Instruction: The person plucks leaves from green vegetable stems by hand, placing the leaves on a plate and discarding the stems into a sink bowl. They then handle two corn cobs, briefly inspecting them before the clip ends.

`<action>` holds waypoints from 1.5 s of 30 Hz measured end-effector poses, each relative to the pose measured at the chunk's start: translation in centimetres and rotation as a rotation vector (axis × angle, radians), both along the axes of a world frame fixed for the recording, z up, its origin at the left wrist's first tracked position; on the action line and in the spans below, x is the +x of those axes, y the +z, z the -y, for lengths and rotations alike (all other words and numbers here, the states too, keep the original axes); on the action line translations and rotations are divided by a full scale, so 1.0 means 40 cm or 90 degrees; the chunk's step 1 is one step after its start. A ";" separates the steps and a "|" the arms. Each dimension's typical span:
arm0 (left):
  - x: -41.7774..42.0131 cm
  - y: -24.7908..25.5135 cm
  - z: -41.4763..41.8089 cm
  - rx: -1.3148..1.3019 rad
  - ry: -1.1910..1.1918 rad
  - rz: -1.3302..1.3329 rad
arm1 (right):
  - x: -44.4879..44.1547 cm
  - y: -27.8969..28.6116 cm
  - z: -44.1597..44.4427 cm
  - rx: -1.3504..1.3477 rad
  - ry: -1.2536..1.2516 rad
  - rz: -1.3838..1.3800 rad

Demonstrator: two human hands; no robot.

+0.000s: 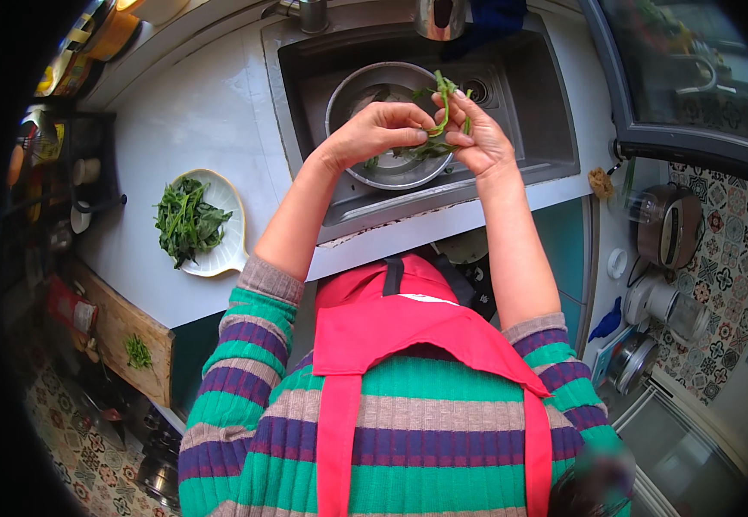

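Note:
Over a round metal basin (335, 97) in the sink, my right hand (484, 139) grips a bunch of leafy green stems (445, 106) between thumb and fingers. My left hand (384, 129) pinches the lower end of one stem, close beside the right. Leaves hang beneath both hands, above the basin. Some greens and what looks like water lie inside the basin; my left hand and forearm hide part of it. To the left on the counter, a white leaf-shaped plate (225, 255) holds a heap of dark leafy greens (186, 220).
The dark sink (542, 129) surrounds the basin, with its drain (476, 92) behind my right hand. A metal vessel (440, 19) stands at the back rim. A wooden cutting board (122, 342) with chopped greens (137, 352) lies lower left. An open window pane (691, 84) juts in at right.

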State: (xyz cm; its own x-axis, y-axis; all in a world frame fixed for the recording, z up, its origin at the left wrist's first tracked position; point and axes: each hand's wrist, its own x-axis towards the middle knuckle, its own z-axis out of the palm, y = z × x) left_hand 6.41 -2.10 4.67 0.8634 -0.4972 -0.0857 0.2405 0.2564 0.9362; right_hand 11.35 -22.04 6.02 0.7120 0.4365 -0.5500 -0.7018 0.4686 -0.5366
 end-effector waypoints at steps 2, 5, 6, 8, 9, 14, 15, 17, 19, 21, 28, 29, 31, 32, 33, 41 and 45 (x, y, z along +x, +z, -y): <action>-0.008 -0.014 0.007 0.037 0.016 0.011 | 0.003 0.018 0.006 -0.028 0.002 0.048; -0.003 -0.016 0.035 0.095 0.053 0.062 | -0.005 0.069 0.023 -0.094 -0.021 0.134; -0.008 -0.015 0.037 0.126 0.092 0.098 | -0.010 0.081 0.013 -0.130 -0.025 0.162; -0.014 -0.023 0.038 0.124 0.121 0.059 | -0.016 0.081 0.000 -0.168 -0.021 0.211; -0.013 -0.017 0.048 0.077 0.148 0.053 | -0.018 0.085 0.001 -0.175 -0.020 0.236; -0.009 0.028 0.081 0.049 0.223 0.051 | -0.024 0.118 0.000 -0.180 -0.025 0.310; -0.008 0.033 0.080 0.077 0.219 0.059 | -0.024 0.126 0.000 -0.188 -0.029 0.313; -0.004 0.036 0.074 0.073 0.208 0.067 | -0.021 0.144 0.000 -0.203 -0.036 0.318; -0.002 0.041 0.066 0.048 0.196 0.055 | -0.017 0.157 -0.002 -0.259 -0.063 0.342; -0.001 0.053 0.054 0.001 0.183 0.022 | -0.015 0.169 -0.003 -0.330 -0.088 0.364; -0.010 0.090 0.020 -0.017 0.191 0.027 | -0.025 0.204 -0.007 -0.477 -0.026 0.439; -0.010 0.094 0.014 -0.036 0.191 0.021 | -0.031 0.217 -0.011 -0.552 -0.047 0.521; -0.012 0.099 0.005 -0.065 0.192 -0.016 | -0.040 0.237 -0.014 -0.703 -0.091 0.686; -0.008 0.094 0.001 -0.086 0.191 -0.037 | -0.030 0.234 -0.017 -0.795 -0.101 0.741; 0.001 0.096 -0.004 -0.109 0.188 -0.053 | -0.021 0.229 -0.013 -0.810 -0.092 0.744; -0.009 0.110 0.000 0.035 0.147 0.020 | -0.012 0.270 -0.024 -0.660 -0.030 0.614; 0.001 0.087 0.008 0.201 0.230 0.157 | -0.013 0.281 -0.026 -0.641 -0.009 0.585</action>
State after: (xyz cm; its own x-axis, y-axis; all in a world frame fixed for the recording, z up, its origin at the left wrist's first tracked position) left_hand 6.45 -2.40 8.15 0.9879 -0.1483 0.0444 -0.0482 -0.0215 0.9986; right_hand 10.82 -21.00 17.26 0.9915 0.1211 0.0471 0.0918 -0.3957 -0.9138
